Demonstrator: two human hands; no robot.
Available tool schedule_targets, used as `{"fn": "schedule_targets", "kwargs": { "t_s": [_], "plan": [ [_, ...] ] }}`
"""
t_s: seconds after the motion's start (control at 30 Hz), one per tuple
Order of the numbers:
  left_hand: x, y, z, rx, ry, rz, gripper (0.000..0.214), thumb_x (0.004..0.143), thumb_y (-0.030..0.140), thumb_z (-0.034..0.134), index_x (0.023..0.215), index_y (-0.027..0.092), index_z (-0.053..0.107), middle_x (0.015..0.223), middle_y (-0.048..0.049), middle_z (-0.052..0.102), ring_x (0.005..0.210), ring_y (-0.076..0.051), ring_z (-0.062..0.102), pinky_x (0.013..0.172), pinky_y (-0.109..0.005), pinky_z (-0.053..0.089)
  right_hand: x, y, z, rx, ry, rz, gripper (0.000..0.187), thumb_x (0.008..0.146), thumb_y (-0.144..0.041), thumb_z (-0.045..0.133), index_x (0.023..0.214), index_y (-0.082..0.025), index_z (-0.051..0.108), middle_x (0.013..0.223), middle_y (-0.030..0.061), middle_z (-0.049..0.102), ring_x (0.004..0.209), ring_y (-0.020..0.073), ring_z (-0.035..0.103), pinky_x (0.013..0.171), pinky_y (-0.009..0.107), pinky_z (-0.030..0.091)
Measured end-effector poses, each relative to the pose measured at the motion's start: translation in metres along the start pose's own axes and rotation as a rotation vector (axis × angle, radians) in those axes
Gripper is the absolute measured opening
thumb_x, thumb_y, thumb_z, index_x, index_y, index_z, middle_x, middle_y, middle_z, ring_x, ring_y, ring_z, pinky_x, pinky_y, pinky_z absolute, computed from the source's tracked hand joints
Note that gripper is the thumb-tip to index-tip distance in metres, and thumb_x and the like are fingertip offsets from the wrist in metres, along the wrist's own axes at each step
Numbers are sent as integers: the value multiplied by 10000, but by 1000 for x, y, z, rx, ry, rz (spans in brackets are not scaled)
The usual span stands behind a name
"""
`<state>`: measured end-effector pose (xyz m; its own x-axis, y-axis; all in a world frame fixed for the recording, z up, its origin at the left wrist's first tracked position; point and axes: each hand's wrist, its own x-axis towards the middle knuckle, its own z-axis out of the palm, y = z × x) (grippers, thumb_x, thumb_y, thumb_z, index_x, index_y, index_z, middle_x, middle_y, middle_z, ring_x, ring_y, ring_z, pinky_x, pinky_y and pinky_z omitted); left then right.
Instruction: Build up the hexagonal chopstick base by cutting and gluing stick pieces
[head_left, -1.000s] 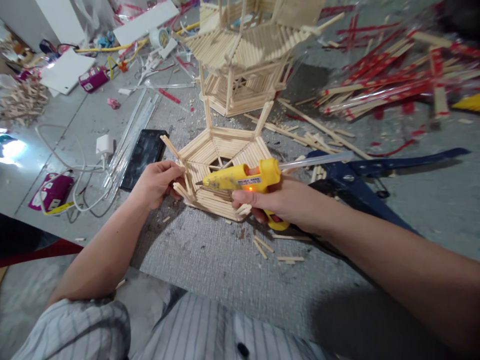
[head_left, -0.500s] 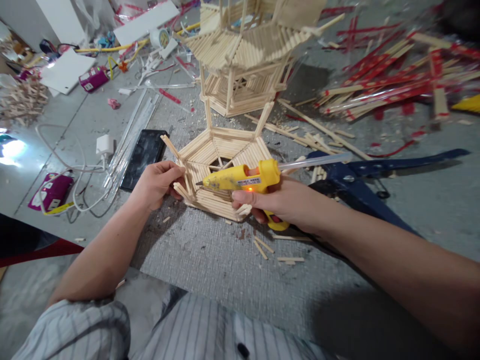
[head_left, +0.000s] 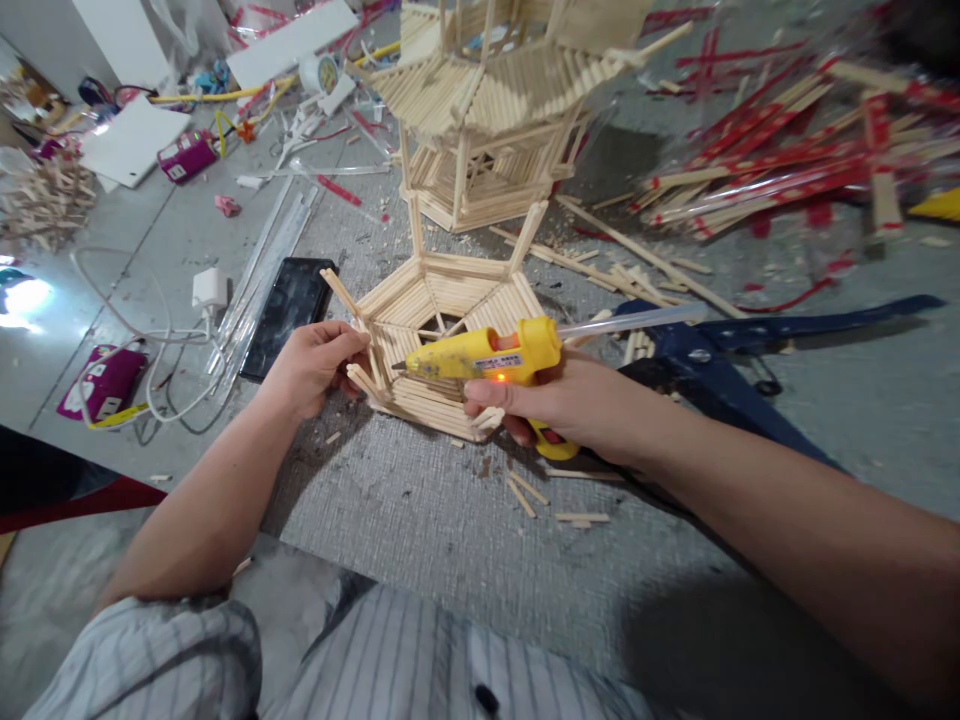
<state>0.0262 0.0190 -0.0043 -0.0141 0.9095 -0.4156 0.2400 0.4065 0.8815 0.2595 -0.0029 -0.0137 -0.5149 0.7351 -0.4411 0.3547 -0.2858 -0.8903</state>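
Note:
A hexagonal roof piece (head_left: 442,300) made of pale wooden sticks lies on a grey mat (head_left: 420,510). My left hand (head_left: 311,365) pinches a wooden stick at the piece's left corner. My right hand (head_left: 559,405) grips a yellow glue gun (head_left: 487,355) whose lamp glows orange. Its nozzle points left at the corner near my left fingers. A clear glue stick (head_left: 637,318) pokes out of the gun's back.
A taller stick pagoda (head_left: 487,110) stands behind. A black phone (head_left: 289,300) and a white charger (head_left: 210,290) with its cable lie left. Blue cutters (head_left: 720,350) sit at right. Red-wrapped chopsticks (head_left: 787,150) pile at the back right. Loose sticks litter the mat.

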Motion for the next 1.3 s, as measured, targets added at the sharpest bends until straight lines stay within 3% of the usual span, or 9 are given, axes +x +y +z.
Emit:
{"fn": "schedule_targets", "kwargs": {
  "t_s": [0.33, 0.57, 0.77, 0.97, 1.3],
  "plan": [
    [0, 1, 2, 24, 20, -9, 189, 696, 241, 581, 540, 165, 506, 462, 33, 531, 321, -64, 454, 317, -192, 368, -1, -2, 1, -38, 14, 10, 401, 716, -550, 556, 701, -151, 582, 414, -29, 448, 365, 68, 404, 365, 185, 267],
    [-1, 1, -2, 71, 4, -29, 241, 719, 314, 591, 542, 182, 494, 373, 56, 445, 262, -49, 360, 268, -175, 225, 0, -2, 1, -37, 9, 21, 419, 705, -574, 563, 708, -157, 587, 430, -26, 460, 374, 71, 413, 368, 185, 273],
    [-2, 1, -8, 136, -50, -107, 269, 731, 385, 604, 574, 174, 547, 363, 52, 441, 252, -37, 340, 276, -167, 192, -1, -3, 1, -22, 10, 20, 420, 699, -572, 574, 704, -152, 583, 434, -34, 458, 375, 62, 401, 373, 186, 277],
    [-3, 3, -4, 113, -71, -158, 229, 695, 343, 650, 567, 174, 565, 322, 57, 420, 238, -37, 311, 267, -163, 171, 0, -3, 2, -34, 4, 33, 395, 720, -553, 559, 690, -160, 578, 425, -30, 460, 370, 65, 398, 373, 193, 277],
    [-2, 0, -4, 112, -81, -126, 244, 701, 308, 644, 529, 175, 534, 333, 60, 432, 245, -31, 313, 266, -153, 177, -1, -5, 3, -43, 11, 40, 390, 718, -547, 552, 700, -158, 575, 427, -30, 453, 370, 63, 388, 373, 195, 267]
  ]
}}
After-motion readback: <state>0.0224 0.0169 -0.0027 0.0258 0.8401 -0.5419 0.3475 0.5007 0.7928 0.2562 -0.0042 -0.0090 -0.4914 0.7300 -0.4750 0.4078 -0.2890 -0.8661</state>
